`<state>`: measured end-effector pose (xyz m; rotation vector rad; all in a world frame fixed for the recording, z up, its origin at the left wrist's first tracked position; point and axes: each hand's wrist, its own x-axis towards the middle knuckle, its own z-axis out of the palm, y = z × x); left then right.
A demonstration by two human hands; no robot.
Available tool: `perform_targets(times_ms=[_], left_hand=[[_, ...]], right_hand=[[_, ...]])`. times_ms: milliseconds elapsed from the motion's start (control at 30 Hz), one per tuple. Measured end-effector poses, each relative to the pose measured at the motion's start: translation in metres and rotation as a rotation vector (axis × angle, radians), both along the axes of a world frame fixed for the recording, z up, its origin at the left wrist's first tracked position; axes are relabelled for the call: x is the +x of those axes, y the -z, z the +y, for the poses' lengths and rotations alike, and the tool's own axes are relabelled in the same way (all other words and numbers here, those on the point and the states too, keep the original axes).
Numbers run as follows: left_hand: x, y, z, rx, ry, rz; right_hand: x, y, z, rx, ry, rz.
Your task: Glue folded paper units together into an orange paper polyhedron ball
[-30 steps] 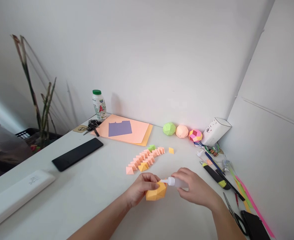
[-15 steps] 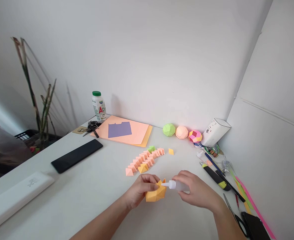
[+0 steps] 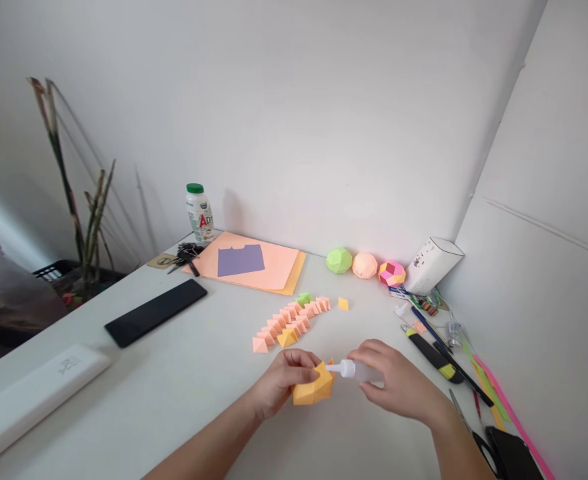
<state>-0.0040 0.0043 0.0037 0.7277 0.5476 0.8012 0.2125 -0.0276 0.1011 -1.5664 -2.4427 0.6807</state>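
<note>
Orange paper shell (image 3: 310, 393) still held; bottle nozzle (image 3: 335, 368) slightly further right.

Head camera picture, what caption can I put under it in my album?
Left hand holds a yellow paper shape while the right hand points a small nozzled bottle at it.

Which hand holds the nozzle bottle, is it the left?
No, the right hand holds the bottle, while the left hand holds a yellow paper shape.
</note>
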Motion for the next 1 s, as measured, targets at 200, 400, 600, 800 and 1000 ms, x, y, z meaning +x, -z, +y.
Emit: perform_targets(times_ms=[200,400,600,800,1000], left_hand=[[0.0,0.0,0.0,0.006,0.007,0.001],[0.001,0.0,0.0,0.007,0.012,0.001],[0.001,-0.001,0.0,-0.012,-0.003,0.006],[0.001,-0.002,0.001,0.005,0.011,-0.005],[0.001,0.0,0.0,0.007,0.021,-0.006]], right_hand=[[0.0,0.0,0.0,0.004,-0.019,-0.054],[-0.006,0.005,0.001,0.008,-0.009,-0.042],[-0.01,0.008,0.002,0.039,0.03,0.018],[-0.003,0.0,-0.001,0.049,-0.001,0.001],[-0.003,0.001,-0.001,0.026,-0.022,-0.041]])
